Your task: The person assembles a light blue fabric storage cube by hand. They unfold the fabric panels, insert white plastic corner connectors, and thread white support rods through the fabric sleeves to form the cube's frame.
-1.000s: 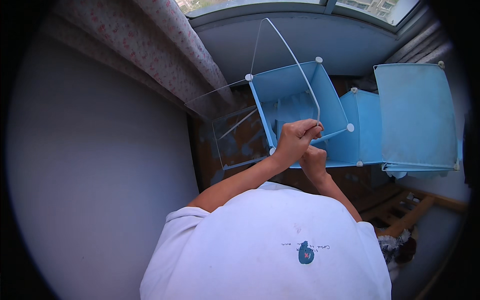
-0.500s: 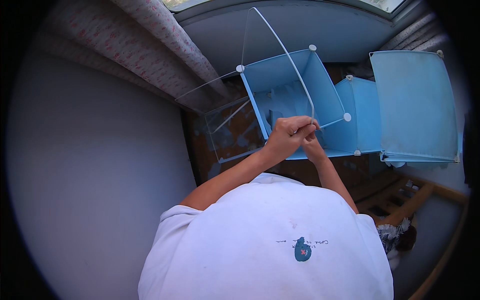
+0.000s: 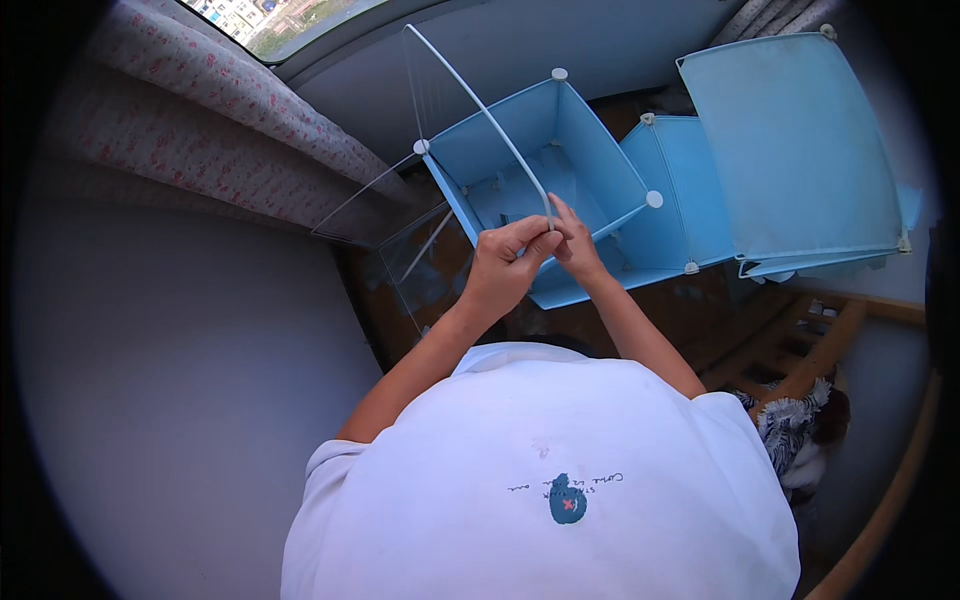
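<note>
A thin, clear-looking panel with a white wire rim (image 3: 487, 113) stands up over an open light-blue storage cube (image 3: 598, 130), its rim arching from the far left to my hands. At the rim's near end, my left hand (image 3: 503, 265) pinches it between thumb and fingers. Close against it on the right, my right hand (image 3: 580, 250) also grips this end, one finger pointing up along the rim; its other fingers are partly hidden. Round white connectors sit at the cube's corners, among them a left one (image 3: 421, 147) near the panel's far side and a right one (image 3: 654, 199).
More blue cube units (image 3: 800, 150) stand to the right. Another clear wire-rimmed panel (image 3: 400, 262) is left of the cube. A floral curtain (image 3: 240, 120) hangs at the left below a window (image 3: 290, 25). A wooden rack (image 3: 815, 345) is at the lower right.
My view has shifted, so the cubes appear further left and higher. Both hands keep hold of the panel's rim; the right hand's finger now shows raised beside it.
</note>
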